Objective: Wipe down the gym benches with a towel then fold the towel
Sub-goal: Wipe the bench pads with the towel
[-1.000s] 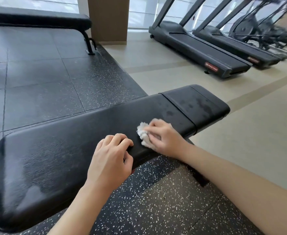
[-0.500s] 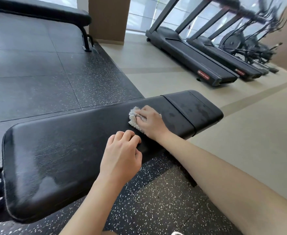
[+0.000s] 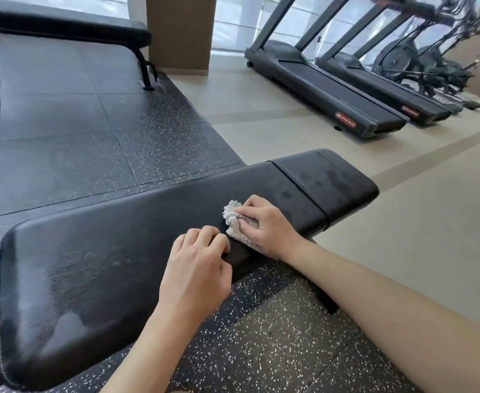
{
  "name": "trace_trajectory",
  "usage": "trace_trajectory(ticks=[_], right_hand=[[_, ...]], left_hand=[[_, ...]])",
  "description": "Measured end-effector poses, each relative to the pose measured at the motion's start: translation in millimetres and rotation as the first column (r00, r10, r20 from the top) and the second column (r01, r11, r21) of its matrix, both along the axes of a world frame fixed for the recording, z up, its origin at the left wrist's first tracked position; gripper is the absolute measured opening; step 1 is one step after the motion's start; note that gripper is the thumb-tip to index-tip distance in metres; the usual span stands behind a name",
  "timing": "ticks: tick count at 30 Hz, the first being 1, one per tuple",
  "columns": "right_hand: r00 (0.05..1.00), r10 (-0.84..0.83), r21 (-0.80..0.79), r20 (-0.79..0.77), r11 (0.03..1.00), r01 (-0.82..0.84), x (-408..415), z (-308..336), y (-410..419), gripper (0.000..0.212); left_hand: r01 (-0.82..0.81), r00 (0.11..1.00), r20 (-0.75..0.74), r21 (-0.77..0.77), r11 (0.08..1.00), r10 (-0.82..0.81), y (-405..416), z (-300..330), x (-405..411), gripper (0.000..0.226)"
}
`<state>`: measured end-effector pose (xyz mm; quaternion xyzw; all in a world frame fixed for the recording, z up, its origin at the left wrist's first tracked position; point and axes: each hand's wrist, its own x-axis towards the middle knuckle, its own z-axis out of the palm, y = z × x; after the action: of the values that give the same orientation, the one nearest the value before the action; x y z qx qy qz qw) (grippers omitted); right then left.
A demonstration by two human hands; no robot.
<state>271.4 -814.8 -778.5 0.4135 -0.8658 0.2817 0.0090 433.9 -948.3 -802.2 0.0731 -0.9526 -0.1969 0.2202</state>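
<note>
Both hands on bench (image 3: 96,268): right grip (image 3: 264,225) clutches towel (image 3: 237,225), left grip (image 3: 197,265) curled, empty.

Ahead of the right hand's fingers (image 3: 250,207) bare bench pad (image 3: 119,236) runs open; the left hand (image 3: 196,268) sits just beside them, and a seam (image 3: 301,188) crosses behind.

The right hand (image 3: 264,226) covered most of the towel (image 3: 234,222). The bench (image 3: 105,251) ran past the frame's left edge beyond the towel.
</note>
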Motion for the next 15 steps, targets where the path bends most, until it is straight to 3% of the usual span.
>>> trace_trajectory(ticks=[8, 15], right_hand=[[0.997, 0.038, -0.012, 0.066, 0.999, -0.037, -77, 3, -46, 0.027], [0.989, 0.146, -0.025, 0.03, 0.989, -0.145, -119, -7, -86, 0.022]], left_hand=[[-0.032, 0.997, 0.064, -0.08, 0.996, 0.037, 5, 6, 0, 0.018], [-0.164, 0.979, 0.111, -0.074, 0.984, 0.172, 9, 11, -3, 0.031]])
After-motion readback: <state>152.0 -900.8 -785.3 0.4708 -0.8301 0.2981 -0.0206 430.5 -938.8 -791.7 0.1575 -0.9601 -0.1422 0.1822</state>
